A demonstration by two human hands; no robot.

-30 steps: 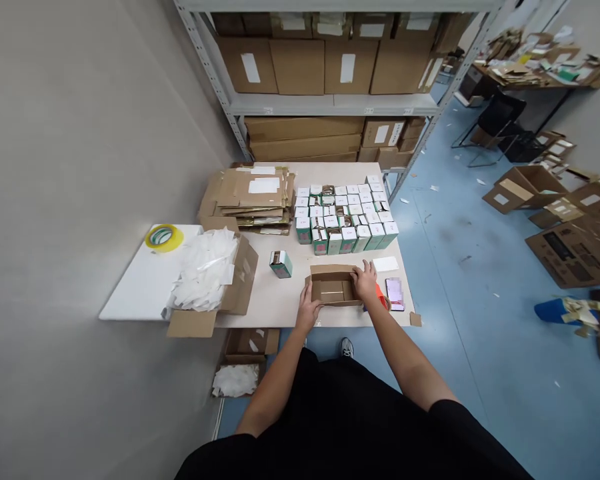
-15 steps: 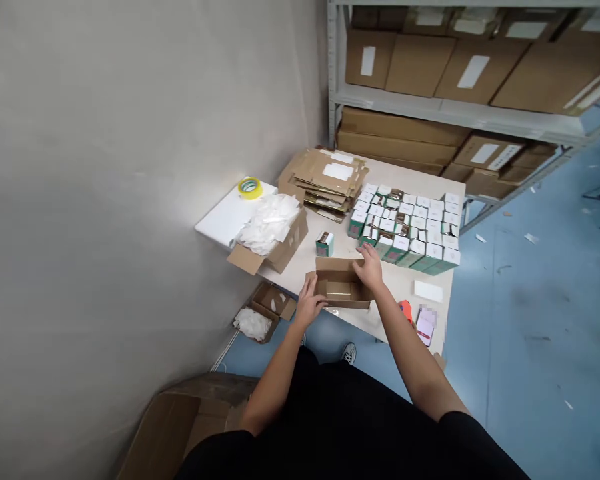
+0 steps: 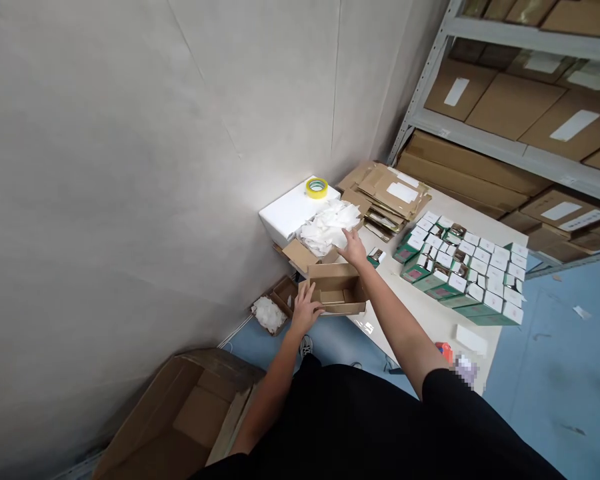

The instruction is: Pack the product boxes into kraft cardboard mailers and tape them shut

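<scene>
My left hand (image 3: 305,309) grips the left end of a small open cardboard box (image 3: 341,309) at the table's near edge. The inside of that box shows bare brown cardboard. Beyond it, my right hand (image 3: 353,249) is off the box with fingers apart, next to a heap of white tissue paper (image 3: 329,225). A carton with an open flap (image 3: 300,255) holds the paper. Just right of my right hand stands a single small green-and-white box (image 3: 377,257), partly hidden by my hand and arm.
Rows of green-and-white boxes (image 3: 480,267) and flattened cardboard (image 3: 380,185) lie on the table (image 3: 415,303). Yellow tape (image 3: 317,188) rests on a white block (image 3: 285,212). A shelf (image 3: 485,143) stands behind, a large carton (image 3: 180,413) at lower left, a paper-filled box (image 3: 270,315) below.
My right hand has let go of the cardboard box and moved up and left to the tissue paper. My left hand still holds the box. The view has turned left and tilted.
</scene>
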